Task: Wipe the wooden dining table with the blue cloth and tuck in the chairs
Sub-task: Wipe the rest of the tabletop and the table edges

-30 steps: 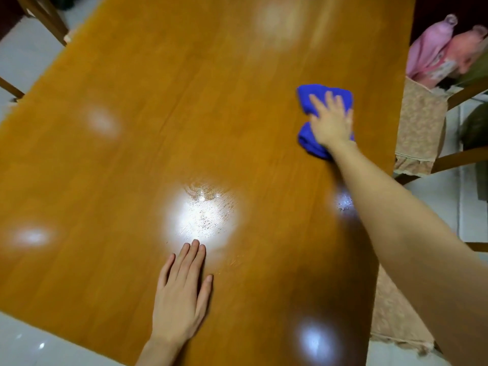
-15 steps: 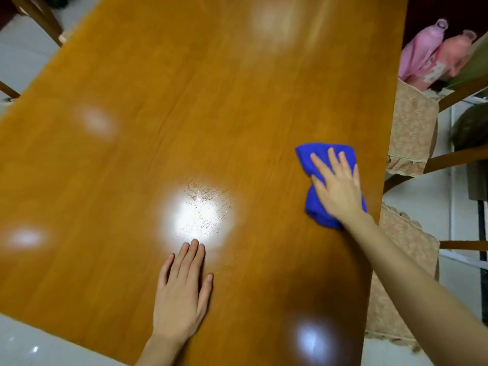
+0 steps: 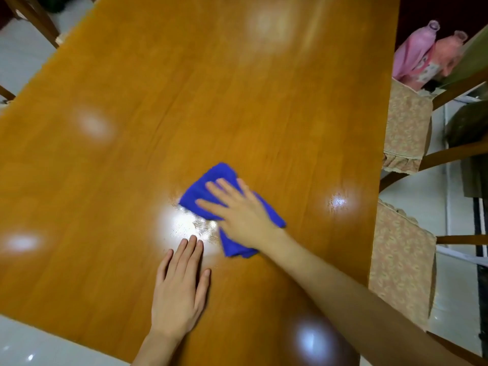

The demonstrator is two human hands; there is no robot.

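The table (image 3: 184, 88) fills most of the view, its varnished top bare apart from the cloth and the two hands. Along its right edge two chairs (image 3: 406, 128) with patterned seat covers show their seats beyond the table edge, so they look not yet tucked in. Part of another chair (image 3: 34, 19) stands at the far left corner. The right hand (image 3: 245, 215) reaches across from the right and lies flat with its fingers spread, pressing the cloth (image 3: 215, 173) onto the table near its middle. The left hand (image 3: 179, 294) rests palm down near the close edge with straight fingers held together, holding nothing, just beside the cloth's lower corner. Between its fingertips and the cloth sits a bright patch (image 3: 182, 225) that may be a damp smear or only lamp glare; the blur makes this hard to tell. The wiping seems partway done. The cloth is bunched rather than laid flat, so only part of it meets the wood. A sweep could therefore leave streaks, or the loose folds could slip out from under the palm. A stroke towards the person would run the cloth into the left hand. That hand, leaning on the varnish, is likely to leave prints where the surface has been cleaned. Leaning far over could also knock the chairs.
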